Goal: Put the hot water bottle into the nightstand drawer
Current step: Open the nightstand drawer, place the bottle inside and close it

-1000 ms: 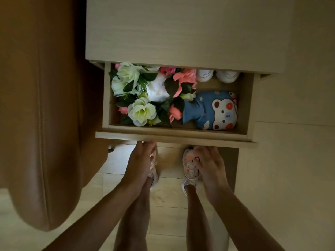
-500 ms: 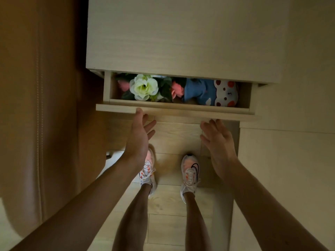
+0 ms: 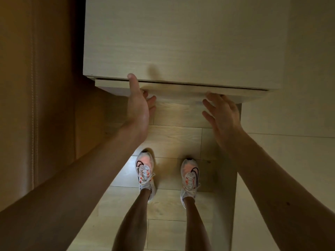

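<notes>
Nightstand drawer [image 3: 181,91] seen pushed in, almost flush; the hot water bottle is hidden from view.

The left hand [image 3: 138,104] is held open against the drawer front, thumb on the nightstand [image 3: 181,42] edge. The right hand [image 3: 222,115] is spread open just below the front, gripping nothing. Sneakers [image 3: 146,171] are planted on the wood floor [image 3: 174,140].

Pale wood-plank flooring [image 3: 174,140] is seen at the frame's centre, lit in a bright patch. A brown stitched leather surface [image 3: 36,87] fills the left; pale wall panels [image 3: 308,69] occupy the right.
</notes>
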The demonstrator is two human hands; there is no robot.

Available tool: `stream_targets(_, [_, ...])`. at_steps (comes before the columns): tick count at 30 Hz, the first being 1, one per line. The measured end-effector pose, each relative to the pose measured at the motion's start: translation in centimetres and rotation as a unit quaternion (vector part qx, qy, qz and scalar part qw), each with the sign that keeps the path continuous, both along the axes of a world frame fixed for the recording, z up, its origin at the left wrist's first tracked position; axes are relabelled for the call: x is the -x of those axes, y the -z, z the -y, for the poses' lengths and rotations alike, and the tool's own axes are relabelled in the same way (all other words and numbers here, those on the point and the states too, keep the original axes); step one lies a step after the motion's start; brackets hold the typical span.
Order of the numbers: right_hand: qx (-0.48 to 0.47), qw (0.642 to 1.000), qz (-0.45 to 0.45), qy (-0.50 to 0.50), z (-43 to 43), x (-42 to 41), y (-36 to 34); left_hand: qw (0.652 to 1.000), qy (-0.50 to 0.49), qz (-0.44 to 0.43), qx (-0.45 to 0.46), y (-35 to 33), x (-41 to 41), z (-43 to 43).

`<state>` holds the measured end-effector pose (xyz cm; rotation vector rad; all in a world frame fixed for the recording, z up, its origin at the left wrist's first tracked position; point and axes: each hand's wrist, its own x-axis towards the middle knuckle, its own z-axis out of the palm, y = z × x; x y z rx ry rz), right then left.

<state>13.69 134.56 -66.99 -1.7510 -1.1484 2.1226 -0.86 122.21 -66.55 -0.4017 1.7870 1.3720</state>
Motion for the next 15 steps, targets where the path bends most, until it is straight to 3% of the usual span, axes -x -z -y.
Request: stream_targets(15, [0.05, 0.994, -0.035, 0.087, -1.3, 2.2, 0.5, 0.999, -0.028, -0.018, -0.003, 0.6, 1.1, -0.8])
